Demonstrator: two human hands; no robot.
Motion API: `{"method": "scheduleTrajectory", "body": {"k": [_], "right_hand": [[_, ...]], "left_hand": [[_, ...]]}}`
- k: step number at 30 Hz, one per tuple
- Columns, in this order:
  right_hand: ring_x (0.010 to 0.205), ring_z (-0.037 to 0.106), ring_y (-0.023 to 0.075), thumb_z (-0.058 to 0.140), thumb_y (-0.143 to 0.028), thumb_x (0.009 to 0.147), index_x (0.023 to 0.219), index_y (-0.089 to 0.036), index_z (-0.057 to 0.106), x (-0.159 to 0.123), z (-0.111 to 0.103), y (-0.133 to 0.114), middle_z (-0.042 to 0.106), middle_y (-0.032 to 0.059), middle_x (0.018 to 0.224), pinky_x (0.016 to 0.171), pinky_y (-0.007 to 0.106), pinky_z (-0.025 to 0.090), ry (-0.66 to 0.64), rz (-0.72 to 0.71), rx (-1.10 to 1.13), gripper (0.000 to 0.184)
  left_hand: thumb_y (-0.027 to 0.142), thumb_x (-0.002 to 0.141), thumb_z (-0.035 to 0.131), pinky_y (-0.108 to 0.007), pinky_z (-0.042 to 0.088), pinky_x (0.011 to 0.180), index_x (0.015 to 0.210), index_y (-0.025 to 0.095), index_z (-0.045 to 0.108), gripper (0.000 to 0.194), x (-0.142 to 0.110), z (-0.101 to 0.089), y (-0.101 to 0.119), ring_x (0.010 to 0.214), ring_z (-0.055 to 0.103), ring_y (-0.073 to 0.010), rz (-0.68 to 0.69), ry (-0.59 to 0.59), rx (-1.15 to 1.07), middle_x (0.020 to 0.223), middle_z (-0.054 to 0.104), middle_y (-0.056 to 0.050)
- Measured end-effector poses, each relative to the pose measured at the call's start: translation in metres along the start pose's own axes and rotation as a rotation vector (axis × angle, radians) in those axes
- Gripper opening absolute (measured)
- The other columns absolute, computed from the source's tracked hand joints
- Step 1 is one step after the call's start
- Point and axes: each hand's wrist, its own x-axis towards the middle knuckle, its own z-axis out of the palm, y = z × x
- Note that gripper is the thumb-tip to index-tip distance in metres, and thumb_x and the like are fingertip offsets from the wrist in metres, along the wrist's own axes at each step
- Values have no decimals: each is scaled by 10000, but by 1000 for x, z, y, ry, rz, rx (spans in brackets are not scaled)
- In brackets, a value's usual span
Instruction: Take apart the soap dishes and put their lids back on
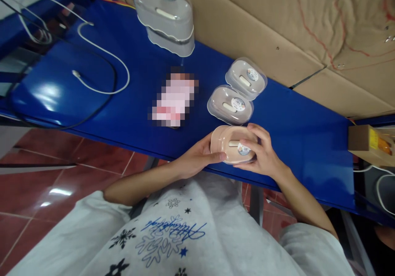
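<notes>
Both my hands hold a small pink plastic box (232, 143) with a clear lid and a round sticker, at the near edge of the blue table (302, 144). My left hand (197, 157) grips its left end with the thumb along the side. My right hand (262, 153) wraps its right end, fingers curled over the top. Two more boxes of the same kind lie just beyond: one (230, 104) touching the held box's far side, another (246, 78) behind that.
A stack of larger grey lidded boxes (166, 18) stands at the table's far edge. A blurred pink item (174, 101) lies mid-table. White cables (101, 57) loop at the left. Cardboard sheets (277, 24) line the back. A small carton (370, 144) sits at the right.
</notes>
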Motion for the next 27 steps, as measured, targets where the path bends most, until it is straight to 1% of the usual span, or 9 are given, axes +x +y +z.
{"method": "scheduleTrajectory", "body": {"k": [6, 10, 13, 16, 18, 20, 22, 23, 27], "right_hand": [[1485, 513, 470, 918, -594, 795, 1597, -465, 457, -6, -2, 3, 478, 89, 1609, 1180, 774, 470, -10, 13, -28, 934], [1493, 539, 454, 924, -560, 811, 1526, -483, 521, -11, -4, 1, 556, 74, 1563, 1143, 771, 519, 12, -55, -104, 825], [1459, 594, 409, 853, -495, 902, 1522, -462, 529, -12, -3, -1, 629, 64, 1517, 1111, 737, 572, 65, -116, -78, 701], [1357, 684, 375, 710, -466, 1003, 1576, -405, 497, -12, -5, 1, 687, 89, 1460, 1052, 682, 633, 103, -104, -50, 614], [1281, 724, 380, 675, -518, 1008, 1599, -402, 471, -12, -12, 8, 709, 97, 1411, 990, 671, 659, 175, -72, -82, 636], [1250, 728, 409, 721, -548, 964, 1600, -399, 471, -14, -26, 20, 706, 103, 1389, 980, 695, 642, 326, -11, -164, 700], [1284, 691, 448, 774, -548, 922, 1580, -384, 504, -18, -42, 36, 690, 127, 1406, 1055, 725, 575, 473, 96, -286, 730], [1313, 664, 465, 779, -552, 919, 1566, -371, 524, -21, -50, 45, 681, 143, 1423, 1098, 728, 536, 499, 151, -350, 718], [1381, 610, 459, 672, -572, 987, 1540, -296, 537, -34, -65, 82, 653, 173, 1479, 1155, 722, 472, 361, 303, -476, 633]], "left_hand": [[374, 810, 951, -498, 400, 1255, 1454, 247, 686, 708, 1, 1, 1, 1468, 574, -363, -6, 25, -101, 1501, 687, -144], [488, 914, 848, -388, 555, 1069, 1413, 190, 710, 597, 2, -5, -2, 1297, 702, -327, -56, 77, -148, 1365, 759, -158], [566, 1009, 705, -341, 619, 909, 1332, 141, 744, 535, 3, -13, -4, 1158, 763, -302, -97, 86, -172, 1223, 807, -161], [525, 1057, 645, -346, 642, 884, 1289, 139, 748, 462, 4, -17, -3, 1110, 789, -289, -146, 33, -221, 1182, 822, -161], [501, 1063, 640, -372, 636, 946, 1313, 151, 728, 439, 5, -17, -1, 1129, 795, -296, -167, -23, -251, 1200, 823, -171], [480, 1075, 618, -398, 618, 1005, 1404, 175, 673, 453, 5, -15, 2, 1168, 789, -303, -173, -70, -250, 1276, 803, -188], [442, 1088, 596, -399, 612, 1009, 1471, 199, 623, 455, 5, -14, 5, 1173, 789, -292, -166, -98, -224, 1338, 780, -193], [422, 1092, 588, -394, 615, 998, 1473, 203, 621, 441, 4, -13, 5, 1158, 793, -283, -165, -109, -209, 1342, 778, -192], [380, 1095, 576, -391, 624, 957, 1372, 180, 689, 360, 3, -14, 4, 1080, 807, -269, -173, -167, -175, 1272, 803, -186]]}}
